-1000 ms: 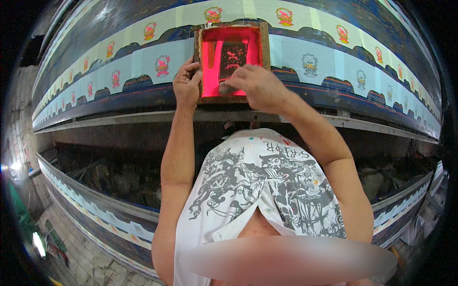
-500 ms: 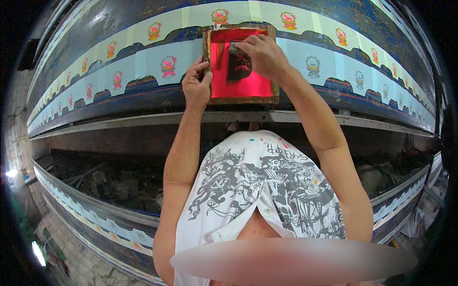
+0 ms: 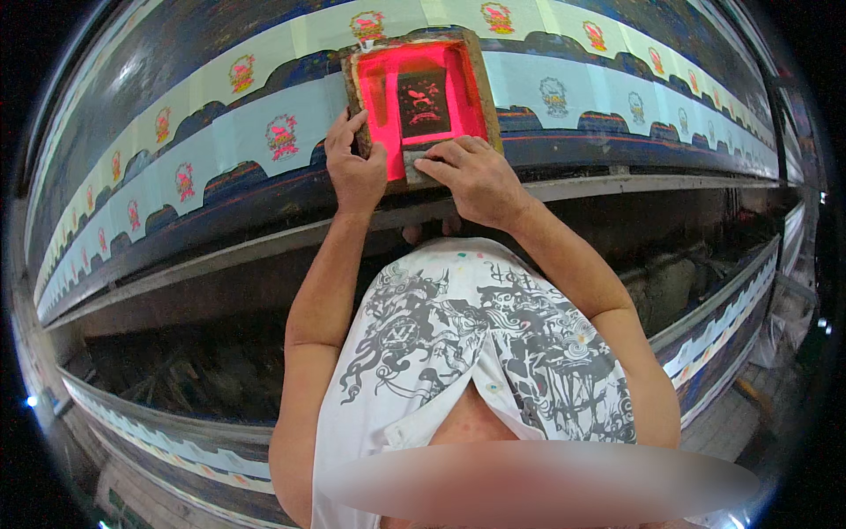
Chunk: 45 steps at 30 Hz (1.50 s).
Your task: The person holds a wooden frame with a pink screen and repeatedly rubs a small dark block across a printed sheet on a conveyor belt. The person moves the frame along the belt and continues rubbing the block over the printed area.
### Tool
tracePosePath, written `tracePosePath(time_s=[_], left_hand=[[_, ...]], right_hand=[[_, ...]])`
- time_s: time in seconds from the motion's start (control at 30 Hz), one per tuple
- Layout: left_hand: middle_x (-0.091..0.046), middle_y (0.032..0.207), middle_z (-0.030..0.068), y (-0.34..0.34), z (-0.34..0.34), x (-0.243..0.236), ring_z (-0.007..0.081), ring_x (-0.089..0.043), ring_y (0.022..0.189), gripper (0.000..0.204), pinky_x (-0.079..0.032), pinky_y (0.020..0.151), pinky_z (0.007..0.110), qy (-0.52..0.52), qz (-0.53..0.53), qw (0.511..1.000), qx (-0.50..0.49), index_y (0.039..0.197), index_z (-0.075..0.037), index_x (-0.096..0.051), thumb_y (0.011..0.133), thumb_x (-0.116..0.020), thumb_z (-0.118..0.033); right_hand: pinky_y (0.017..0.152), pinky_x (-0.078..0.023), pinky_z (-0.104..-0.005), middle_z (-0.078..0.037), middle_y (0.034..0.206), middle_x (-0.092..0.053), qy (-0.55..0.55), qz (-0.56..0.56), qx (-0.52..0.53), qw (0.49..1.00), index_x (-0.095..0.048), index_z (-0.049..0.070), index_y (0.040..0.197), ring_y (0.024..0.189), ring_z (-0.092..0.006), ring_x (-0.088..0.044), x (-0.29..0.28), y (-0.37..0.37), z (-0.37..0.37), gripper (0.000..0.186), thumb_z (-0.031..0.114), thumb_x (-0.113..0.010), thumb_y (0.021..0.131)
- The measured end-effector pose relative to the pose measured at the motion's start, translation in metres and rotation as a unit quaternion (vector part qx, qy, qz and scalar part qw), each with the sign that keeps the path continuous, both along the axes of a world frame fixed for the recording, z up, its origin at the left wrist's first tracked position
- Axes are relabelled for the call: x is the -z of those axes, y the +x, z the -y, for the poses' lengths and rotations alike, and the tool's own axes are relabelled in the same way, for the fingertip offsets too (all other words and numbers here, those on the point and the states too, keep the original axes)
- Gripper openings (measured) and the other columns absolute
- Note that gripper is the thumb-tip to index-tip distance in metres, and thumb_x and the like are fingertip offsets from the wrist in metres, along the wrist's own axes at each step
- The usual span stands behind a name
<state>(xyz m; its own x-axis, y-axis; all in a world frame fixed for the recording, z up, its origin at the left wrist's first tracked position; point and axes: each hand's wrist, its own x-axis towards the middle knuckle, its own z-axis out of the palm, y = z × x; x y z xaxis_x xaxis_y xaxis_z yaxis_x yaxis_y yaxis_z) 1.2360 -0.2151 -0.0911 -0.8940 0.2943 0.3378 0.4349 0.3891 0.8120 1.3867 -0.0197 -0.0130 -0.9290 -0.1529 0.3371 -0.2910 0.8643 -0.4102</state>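
Shirt [image 3: 476, 353] first, nearest you: white with a grey print, it fills the lower middle and hides whatever lies under your chest. Beyond it your forearms reach up to the frame [image 3: 419, 97], which lies flat on the pale cloth strip [image 3: 264, 132] on the long counter [image 3: 176, 229]. Your left hand [image 3: 354, 167] clamps the frame's near left edge, grip closed on the wood, probably to stop it shifting. Your right hand [image 3: 471, 176] presses a squeegee [image 3: 421, 164] at the near edge of the pink mesh (fingers flat along it, likely for even pressure); the blade itself is mostly covered. Farther printed motifs [image 3: 555, 93] blur toward the rim.
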Motion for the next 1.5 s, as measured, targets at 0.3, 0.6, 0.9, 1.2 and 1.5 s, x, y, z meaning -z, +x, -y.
tracePosePath(time_s=[0.3,0.6,0.9,1.2,1.5], left_hand=[[-0.063,0.161,0.0302,0.026,-0.017,-0.008,0.0402,-0.062,0.149,0.041,-0.049,0.125,0.048,0.028,0.044,0.999,-0.012,0.122,-0.005,-0.082,0.082,-0.078,0.002],[-0.063,0.159,0.0295,0.047,-0.028,-0.024,0.0358,-0.063,0.146,0.033,-0.055,0.112,0.041,0.109,0.084,0.99,-0.01,0.114,-0.003,-0.08,0.083,-0.074,0.008],[-0.064,0.157,0.0267,0.049,-0.055,0.01,0.0224,-0.071,0.121,0.033,-0.059,0.094,0.034,0.096,0.06,0.994,-0.014,0.113,-0.006,-0.081,0.084,-0.075,0.008],[-0.059,0.165,0.0318,0.01,-0.044,0.044,0.0337,-0.062,0.15,0.029,-0.049,0.122,0.041,0.169,0.146,0.975,0.005,0.112,-0.004,-0.08,0.085,-0.078,0.006],[-0.061,0.163,0.0312,0.017,-0.046,0.052,0.0356,-0.063,0.149,0.027,-0.047,0.125,0.042,0.18,0.156,0.971,0.0,0.109,-0.004,-0.079,0.084,-0.079,0.005]], right_hand=[[0.115,-0.054,-0.0507,-0.015,0.14,-0.073,-0.089,-0.051,0.098,0.99,-0.079,0.009,0.131,0.134,-0.0391,-0.067,0.006,0.059,-0.045,0.044,0.02,-0.091,0.091],[0.118,-0.051,-0.0459,-0.017,0.142,-0.073,-0.335,0.016,0.201,0.92,-0.078,0.007,0.137,0.137,-0.035,-0.067,0.029,0.087,-0.07,0.036,0.012,-0.082,0.102],[0.121,-0.048,-0.0471,-0.016,0.143,-0.074,-0.285,0.009,0.22,0.933,-0.079,0.007,0.137,0.139,-0.0359,-0.065,0.026,0.098,-0.08,0.036,0.009,-0.081,0.101],[0.124,-0.047,-0.0477,-0.016,0.146,-0.072,-0.286,0.034,0.212,0.934,-0.078,0.007,0.138,0.143,-0.0367,-0.063,0.034,0.079,-0.075,0.038,0.008,-0.081,0.1],[0.123,-0.048,-0.0474,-0.016,0.148,-0.072,-0.278,0.027,0.226,0.933,-0.078,0.008,0.137,0.143,-0.0365,-0.063,0.041,0.08,-0.073,0.038,0.006,-0.082,0.099]])
